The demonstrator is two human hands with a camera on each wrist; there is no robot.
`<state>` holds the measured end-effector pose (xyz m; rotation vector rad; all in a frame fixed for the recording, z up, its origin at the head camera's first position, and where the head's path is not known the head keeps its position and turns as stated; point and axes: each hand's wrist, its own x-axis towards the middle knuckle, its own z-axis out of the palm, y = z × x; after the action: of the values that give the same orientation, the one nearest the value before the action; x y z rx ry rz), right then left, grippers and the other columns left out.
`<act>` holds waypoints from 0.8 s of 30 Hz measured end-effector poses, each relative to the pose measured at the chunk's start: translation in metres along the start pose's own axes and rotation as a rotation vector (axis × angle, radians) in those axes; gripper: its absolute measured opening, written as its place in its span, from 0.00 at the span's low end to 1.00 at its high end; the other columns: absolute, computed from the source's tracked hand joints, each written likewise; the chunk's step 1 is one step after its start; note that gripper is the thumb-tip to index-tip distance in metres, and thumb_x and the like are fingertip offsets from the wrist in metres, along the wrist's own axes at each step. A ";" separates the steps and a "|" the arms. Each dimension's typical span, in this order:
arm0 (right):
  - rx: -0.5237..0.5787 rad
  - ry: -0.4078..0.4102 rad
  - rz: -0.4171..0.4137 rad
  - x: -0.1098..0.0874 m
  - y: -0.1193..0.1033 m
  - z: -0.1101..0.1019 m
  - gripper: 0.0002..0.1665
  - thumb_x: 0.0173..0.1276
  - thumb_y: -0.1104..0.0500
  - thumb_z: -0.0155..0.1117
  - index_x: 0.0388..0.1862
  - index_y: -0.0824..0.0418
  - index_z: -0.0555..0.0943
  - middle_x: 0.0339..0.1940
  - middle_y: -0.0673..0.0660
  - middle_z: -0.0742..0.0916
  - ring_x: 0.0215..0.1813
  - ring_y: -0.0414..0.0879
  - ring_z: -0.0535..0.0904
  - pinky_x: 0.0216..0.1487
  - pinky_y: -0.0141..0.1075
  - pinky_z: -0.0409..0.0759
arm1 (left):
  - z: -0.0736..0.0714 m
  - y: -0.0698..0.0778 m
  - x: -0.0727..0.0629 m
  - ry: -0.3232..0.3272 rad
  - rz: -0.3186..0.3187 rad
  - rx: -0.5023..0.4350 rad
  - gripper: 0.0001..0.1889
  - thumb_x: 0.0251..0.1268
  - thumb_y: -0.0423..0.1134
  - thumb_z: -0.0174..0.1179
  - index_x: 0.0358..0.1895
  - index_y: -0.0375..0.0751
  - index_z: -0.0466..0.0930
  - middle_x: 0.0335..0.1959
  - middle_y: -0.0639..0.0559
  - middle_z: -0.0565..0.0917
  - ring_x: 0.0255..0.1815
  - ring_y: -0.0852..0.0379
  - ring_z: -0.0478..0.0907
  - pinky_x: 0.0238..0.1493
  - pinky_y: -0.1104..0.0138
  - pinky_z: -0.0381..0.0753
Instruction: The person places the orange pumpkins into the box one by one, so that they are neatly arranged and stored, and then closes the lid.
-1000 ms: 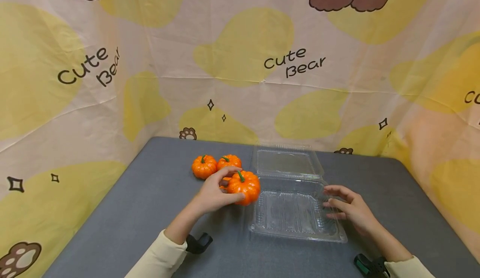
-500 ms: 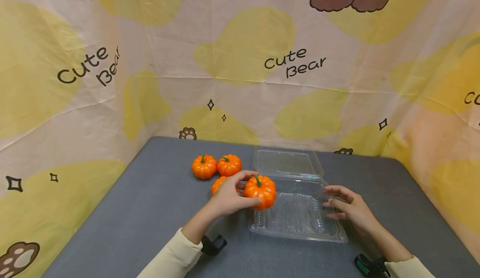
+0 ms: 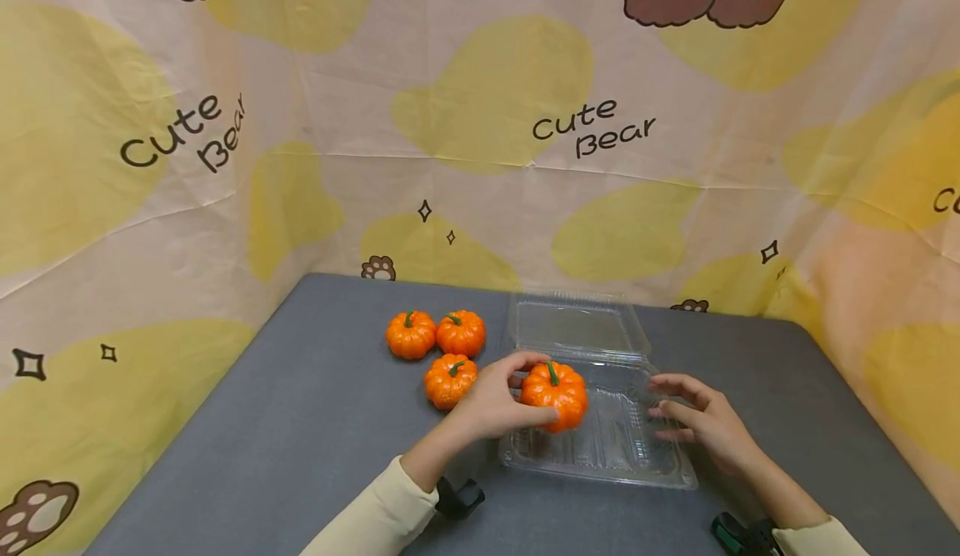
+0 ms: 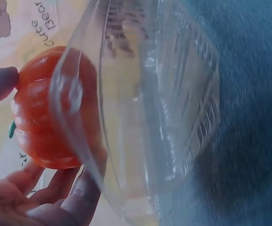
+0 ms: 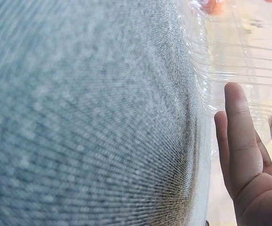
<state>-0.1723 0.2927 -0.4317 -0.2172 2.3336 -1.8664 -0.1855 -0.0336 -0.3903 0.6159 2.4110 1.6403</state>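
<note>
In the head view my left hand [image 3: 491,402] grips a small orange toy pumpkin [image 3: 555,396] with a green stem. It holds the pumpkin above the left part of an opened clear plastic clamshell box [image 3: 600,479]. The left wrist view has the pumpkin [image 4: 46,108] between thumb and fingers, partly behind the box's clear wall [image 4: 126,141]. At the box's right side is my right hand [image 3: 708,423], its fingers fairly straight against or close to the wall. The right wrist view shows those fingers [image 5: 242,136] by the ribbed plastic; exact contact is hard to tell.
Three more orange pumpkins stand left of the box: one at the back left [image 3: 410,336], one beside it [image 3: 461,333], one nearer [image 3: 450,381], partly behind my left hand. The box's lid [image 3: 577,327] lies back on the grey table [image 3: 315,423]. A printed cloth [image 3: 480,122] hangs behind.
My left hand has carried the pumpkin rightward, from the box's left edge to over its base. The nearer pumpkin has come into sight behind the hand. My right hand has stayed put.
</note>
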 end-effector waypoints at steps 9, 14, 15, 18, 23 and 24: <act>-0.005 0.011 0.017 0.000 -0.001 0.000 0.28 0.71 0.62 0.57 0.65 0.73 0.64 0.49 0.42 0.83 0.45 0.43 0.85 0.40 0.45 0.86 | 0.023 0.005 0.008 -0.022 -0.037 -0.027 0.31 0.43 0.44 0.74 0.57 0.55 0.77 0.51 0.55 0.81 0.44 0.62 0.79 0.39 0.72 0.81; 0.017 -0.001 0.001 -0.001 -0.002 -0.001 0.23 0.72 0.63 0.56 0.63 0.67 0.69 0.49 0.41 0.83 0.45 0.43 0.85 0.39 0.43 0.86 | 0.038 0.006 0.013 -0.017 -0.046 -0.003 0.31 0.42 0.45 0.75 0.56 0.56 0.77 0.50 0.57 0.81 0.44 0.62 0.79 0.38 0.73 0.80; 0.022 -0.005 -0.003 -0.001 -0.002 -0.001 0.22 0.72 0.63 0.56 0.63 0.66 0.70 0.49 0.41 0.83 0.45 0.43 0.85 0.39 0.43 0.86 | 0.041 0.007 0.014 -0.014 -0.049 0.012 0.31 0.42 0.45 0.75 0.55 0.56 0.77 0.50 0.57 0.81 0.44 0.62 0.79 0.38 0.73 0.79; 0.032 -0.015 -0.009 -0.001 -0.002 -0.001 0.22 0.72 0.63 0.56 0.63 0.65 0.71 0.49 0.41 0.83 0.46 0.43 0.85 0.39 0.43 0.86 | 0.050 0.008 0.016 -0.004 -0.061 0.048 0.30 0.40 0.46 0.75 0.54 0.57 0.78 0.48 0.58 0.81 0.44 0.60 0.78 0.37 0.73 0.79; 0.009 -0.001 0.017 0.000 -0.001 -0.001 0.25 0.72 0.62 0.56 0.65 0.69 0.67 0.49 0.41 0.83 0.45 0.42 0.85 0.39 0.44 0.86 | 0.064 0.008 0.021 -0.012 -0.065 0.084 0.30 0.39 0.45 0.76 0.52 0.56 0.78 0.46 0.60 0.81 0.43 0.63 0.77 0.38 0.74 0.78; 0.002 0.001 0.021 0.000 -0.001 -0.001 0.26 0.72 0.62 0.56 0.65 0.70 0.66 0.49 0.41 0.82 0.45 0.42 0.85 0.39 0.44 0.86 | 0.067 0.008 0.022 -0.018 -0.067 0.085 0.30 0.39 0.44 0.76 0.52 0.55 0.78 0.46 0.60 0.81 0.43 0.64 0.77 0.38 0.74 0.78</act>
<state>-0.1722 0.2932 -0.4304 -0.1910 2.3253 -1.8595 -0.1792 0.0353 -0.4063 0.5540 2.4715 1.5068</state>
